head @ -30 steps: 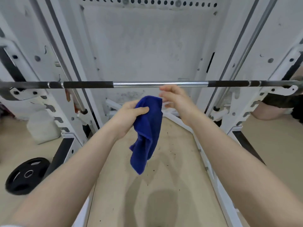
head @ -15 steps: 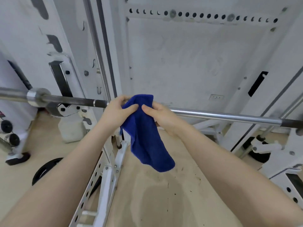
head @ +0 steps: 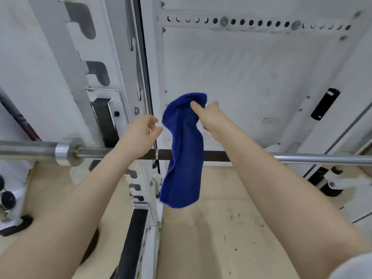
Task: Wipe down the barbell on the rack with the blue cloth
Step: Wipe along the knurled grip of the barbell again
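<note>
Left hand (head: 144, 131) released, loosely curled; right grip (head: 209, 115) pinches blue cloth (head: 184, 158) draping over barbell (head: 217, 156).

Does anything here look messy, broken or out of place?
Nothing looks broken. The floor under the barbell has dark specks and scuffs, and the white rack shows grey patches where paint looks worn. The blue cloth just hangs from the right hand.

a scuffed white wall (head: 251, 81) faces me, with a row of holes (head: 259, 23) up top; under me lies pale, speckled wooden floor (head: 217, 228).
</note>
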Motion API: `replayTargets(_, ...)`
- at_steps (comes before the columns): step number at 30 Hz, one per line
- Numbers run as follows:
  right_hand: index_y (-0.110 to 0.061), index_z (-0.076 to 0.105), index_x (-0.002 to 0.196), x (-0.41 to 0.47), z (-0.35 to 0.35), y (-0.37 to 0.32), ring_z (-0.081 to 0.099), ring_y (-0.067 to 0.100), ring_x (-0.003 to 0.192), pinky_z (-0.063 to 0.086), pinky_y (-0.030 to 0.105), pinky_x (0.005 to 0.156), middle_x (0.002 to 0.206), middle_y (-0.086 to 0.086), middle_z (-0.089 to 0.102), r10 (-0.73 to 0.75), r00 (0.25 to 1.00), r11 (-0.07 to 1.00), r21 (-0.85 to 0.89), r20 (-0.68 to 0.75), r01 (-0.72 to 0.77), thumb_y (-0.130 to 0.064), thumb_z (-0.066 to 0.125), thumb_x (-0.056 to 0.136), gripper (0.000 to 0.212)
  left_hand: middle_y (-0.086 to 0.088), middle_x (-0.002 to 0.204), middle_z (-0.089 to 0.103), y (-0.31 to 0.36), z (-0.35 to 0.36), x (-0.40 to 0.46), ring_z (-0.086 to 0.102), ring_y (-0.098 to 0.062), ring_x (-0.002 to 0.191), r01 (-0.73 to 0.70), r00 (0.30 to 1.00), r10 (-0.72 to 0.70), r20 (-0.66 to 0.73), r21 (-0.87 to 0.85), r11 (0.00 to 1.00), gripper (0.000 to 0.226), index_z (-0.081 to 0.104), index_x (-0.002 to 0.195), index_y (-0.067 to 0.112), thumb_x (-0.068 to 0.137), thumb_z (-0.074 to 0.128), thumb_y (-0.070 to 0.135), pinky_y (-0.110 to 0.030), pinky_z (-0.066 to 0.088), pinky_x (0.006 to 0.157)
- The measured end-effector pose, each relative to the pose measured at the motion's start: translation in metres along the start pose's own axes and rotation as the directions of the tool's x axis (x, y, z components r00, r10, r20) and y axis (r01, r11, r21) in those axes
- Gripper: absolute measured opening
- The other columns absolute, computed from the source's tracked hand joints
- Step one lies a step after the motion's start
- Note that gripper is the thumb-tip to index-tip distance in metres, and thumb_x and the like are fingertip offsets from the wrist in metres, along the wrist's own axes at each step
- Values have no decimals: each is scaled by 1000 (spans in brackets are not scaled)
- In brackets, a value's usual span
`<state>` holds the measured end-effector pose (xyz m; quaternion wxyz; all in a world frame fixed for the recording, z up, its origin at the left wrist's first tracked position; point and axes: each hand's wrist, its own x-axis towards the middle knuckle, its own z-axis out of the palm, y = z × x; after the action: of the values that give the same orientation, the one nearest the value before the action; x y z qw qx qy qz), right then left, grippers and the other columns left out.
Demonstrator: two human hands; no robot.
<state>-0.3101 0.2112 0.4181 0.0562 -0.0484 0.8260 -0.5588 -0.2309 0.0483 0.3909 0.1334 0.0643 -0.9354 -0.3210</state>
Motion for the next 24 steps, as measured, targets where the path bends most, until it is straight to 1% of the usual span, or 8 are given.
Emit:
replayTargets(1,-5,8,147,1,8,6,49,28,114,43,37,94,140,15,37,-5,1000,962,-274,-23,-1,-37,44,96,70,1,108,57,-10,1,-1,53,-19,95,-38,996,31,89,81,996,32,51,122,13,92,50,26,-28,40,78)
replayTargets(3,-8,32,140,-6,26,24,42,34,122,37,40,99,138,18,39,-162,986,766,-624,48,157,-34,37,98,49,1,106,58,-26,7,-3,56,-21,98,-125,954,61,294,206,971,29,57,116,15,89,55,27,-30,44,79)
replayTargets(6,-15,53,84,-25,56,51,53,32,89,38,35,69,95,15,56,-162,934,539,-764,318,354,-28,27,100,33,0,97,65,-36,17,-2,60,-24,90,-306,913,135,385,426,851,21,61,104,21,86,56,30,-34,48,74)
replayTargets(9,-15,52,109,-26,76,59,52,29,76,29,32,53,98,10,62,-276,920,266,-898,277,350,-25,31,99,26,-1,89,65,-35,21,2,61,-23,85,-348,920,178,348,523,778,14,62,94,21,87,53,28,-28,40,64)
replayTargets(13,-15,54,109,-26,96,50,58,28,85,30,29,58,100,7,64,-340,912,303,-891,230,338,-23,40,95,22,-6,89,64,-34,20,2,60,-24,85,-312,933,151,327,526,791,18,62,95,19,87,55,33,-27,37,62)
replayTargets(16,-11,56,89,-28,85,59,45,26,65,20,25,48,86,8,65,-439,880,255,-914,182,316,-27,35,95,27,-5,88,63,-33,17,0,59,-24,85,-318,935,187,300,478,819,16,63,98,22,86,56,31,-27,35,61)
replayTargets(19,-14,48,73,-29,57,73,54,29,67,27,29,56,79,10,65,-414,909,419,-894,-36,155,-42,33,95,39,-2,88,62,-34,16,-3,58,-23,86,-326,935,211,285,457,828,15,62,100,25,87,56,30,-27,34,62)
replayTargets(24,-8,55,92,-30,79,75,61,31,78,33,33,61,86,11,65,-427,901,463,-874,-73,148,-41,31,98,42,-4,94,66,-36,20,-5,59,-26,89,-317,943,212,258,494,809,21,63,104,22,88,52,29,-27,31,64)
